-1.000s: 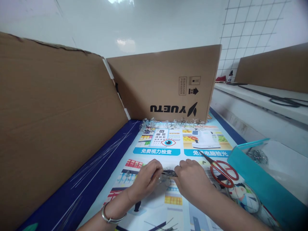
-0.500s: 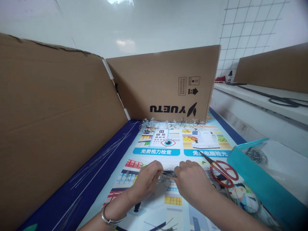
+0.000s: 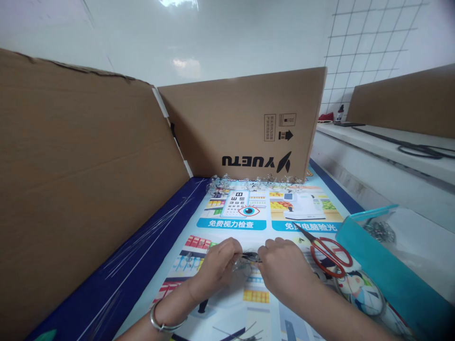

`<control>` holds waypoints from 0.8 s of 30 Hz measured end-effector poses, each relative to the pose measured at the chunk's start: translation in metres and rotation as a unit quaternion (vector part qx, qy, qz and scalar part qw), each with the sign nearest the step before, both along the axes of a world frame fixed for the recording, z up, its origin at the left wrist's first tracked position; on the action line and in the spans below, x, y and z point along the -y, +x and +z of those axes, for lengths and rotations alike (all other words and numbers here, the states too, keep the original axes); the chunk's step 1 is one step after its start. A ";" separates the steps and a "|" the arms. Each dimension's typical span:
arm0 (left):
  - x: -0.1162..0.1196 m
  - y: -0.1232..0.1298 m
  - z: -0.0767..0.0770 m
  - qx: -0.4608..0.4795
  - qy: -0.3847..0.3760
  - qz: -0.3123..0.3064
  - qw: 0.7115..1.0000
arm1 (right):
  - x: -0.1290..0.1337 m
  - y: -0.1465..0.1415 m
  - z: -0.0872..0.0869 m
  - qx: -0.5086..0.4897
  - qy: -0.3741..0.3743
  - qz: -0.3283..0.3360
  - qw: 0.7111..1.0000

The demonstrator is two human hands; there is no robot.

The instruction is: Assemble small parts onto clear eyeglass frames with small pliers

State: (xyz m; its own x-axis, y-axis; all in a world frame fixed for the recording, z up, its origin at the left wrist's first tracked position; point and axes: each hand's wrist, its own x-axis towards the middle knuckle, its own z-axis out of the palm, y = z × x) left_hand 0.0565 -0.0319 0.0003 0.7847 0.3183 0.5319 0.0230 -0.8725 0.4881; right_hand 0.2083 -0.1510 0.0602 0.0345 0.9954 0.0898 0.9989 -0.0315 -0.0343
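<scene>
My left hand [image 3: 222,261] and my right hand [image 3: 282,265] face each other just above the printed table cover [image 3: 227,303], fingers closed in a pinch. Between them stretches a small dark, thin piece [image 3: 251,256] with a shiny curved part; its exact kind is too small to make out. A clear, wiry tangle [image 3: 242,269] hangs under it by my left fingertips. Red-handled scissors [image 3: 330,255] lie to the right of my right hand, blades pointing away to the left.
Cardboard panels [image 3: 213,128] stand behind and at left. Several clear wire pieces [image 3: 256,183] lie along the back panel. A teal box [image 3: 384,265] at right holds a wire coil [image 3: 378,232]. A round dish [image 3: 362,291] sits beside it. Loose strands [image 3: 135,251] lie left; cut wires [image 3: 245,334] lie in front.
</scene>
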 end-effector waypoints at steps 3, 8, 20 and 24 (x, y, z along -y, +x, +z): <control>0.001 0.000 0.001 0.001 0.004 -0.001 1.000 | 0.000 0.000 0.000 -0.001 0.003 0.002 1.000; 0.002 0.000 0.003 -0.007 0.007 -0.002 1.000 | -0.002 0.000 0.001 -0.006 0.006 -0.005 1.000; -0.002 0.000 0.011 0.036 -0.095 0.075 0.992 | -0.010 0.006 -0.014 -0.032 0.069 0.000 0.997; -0.005 0.000 0.014 0.073 -0.174 0.134 0.973 | -0.019 0.015 -0.038 -0.139 0.128 -0.038 0.981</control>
State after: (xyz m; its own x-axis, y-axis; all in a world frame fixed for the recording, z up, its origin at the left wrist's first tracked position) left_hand 0.0568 -0.0271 0.0143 0.5726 0.6817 0.4554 0.1357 -0.6266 0.7674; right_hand 0.2233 -0.1318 0.0219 0.1670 0.9347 0.3137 0.9451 -0.0612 -0.3209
